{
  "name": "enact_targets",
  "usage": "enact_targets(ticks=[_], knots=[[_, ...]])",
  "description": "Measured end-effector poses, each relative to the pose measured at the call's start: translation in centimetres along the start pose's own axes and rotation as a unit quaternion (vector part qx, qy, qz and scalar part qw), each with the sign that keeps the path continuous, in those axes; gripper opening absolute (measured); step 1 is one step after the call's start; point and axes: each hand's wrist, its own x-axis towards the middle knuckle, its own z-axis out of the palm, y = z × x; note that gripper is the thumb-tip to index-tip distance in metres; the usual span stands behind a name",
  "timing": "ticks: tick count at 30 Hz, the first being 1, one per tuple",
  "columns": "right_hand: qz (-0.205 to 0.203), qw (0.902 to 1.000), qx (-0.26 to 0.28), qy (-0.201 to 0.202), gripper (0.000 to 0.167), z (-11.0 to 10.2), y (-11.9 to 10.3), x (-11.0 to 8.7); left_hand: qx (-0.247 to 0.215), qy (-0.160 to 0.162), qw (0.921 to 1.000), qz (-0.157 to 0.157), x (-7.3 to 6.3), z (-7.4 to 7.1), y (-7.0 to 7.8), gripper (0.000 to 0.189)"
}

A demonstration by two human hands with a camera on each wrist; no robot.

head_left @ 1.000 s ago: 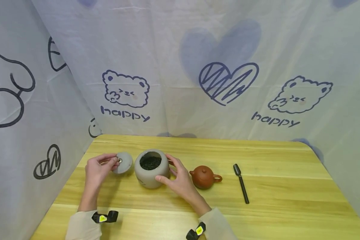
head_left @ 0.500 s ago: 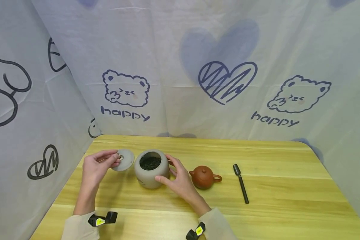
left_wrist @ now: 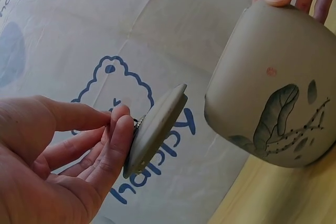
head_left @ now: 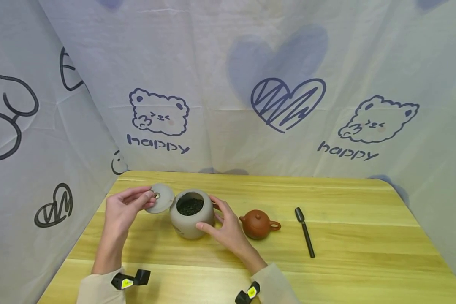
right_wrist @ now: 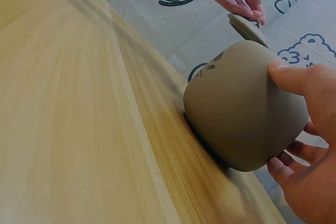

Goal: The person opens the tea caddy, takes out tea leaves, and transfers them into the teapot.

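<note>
A round grey jar (head_left: pixel 188 223) with a dark leaf painting on its side stands on the table, its mouth uncovered. Dark loose tea leaves (head_left: pixel 190 206) lie inside it. My right hand (head_left: pixel 232 232) grips the jar's right side, thumb at the front and fingers behind, partly hidden in the head view. With thumb and fingers my left hand (head_left: pixel 127 207) pinches the small metal knob of the grey lid (head_left: pixel 162 198). In the left wrist view the lid (left_wrist: pixel 156 132) is tilted on edge, in the air left of the jar, a short gap from it.
A reddish-brown clay teapot (head_left: pixel 257 224) stands right of the right hand, its handle to the right. Farther right lies a dark tea scoop (head_left: pixel 305 232) with a long handle. White printed cloth (head_left: pixel 228 126) hangs behind the wooden table (head_left: pixel 357 236) and on its left.
My left hand has raised the lid and carried it a little to the right, closer to the jar's rim. The right hand and the jar have stayed in place.
</note>
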Motion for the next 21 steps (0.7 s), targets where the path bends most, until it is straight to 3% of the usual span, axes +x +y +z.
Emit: enact_targets(ticks=[11,21], knots=[[-0.001,1.0000,-0.005,-0.004,0.081,0.0,-0.2,0.0,0.015,-0.051,0.9985,0.010,-0.1,1.2,-0.3,0.038],[0.002,1.0000,-0.007,-0.003,0.081,0.0,-0.3,0.0,0.024,-0.068,0.9974,-0.001,-0.2,2.5,-0.7,0.035]])
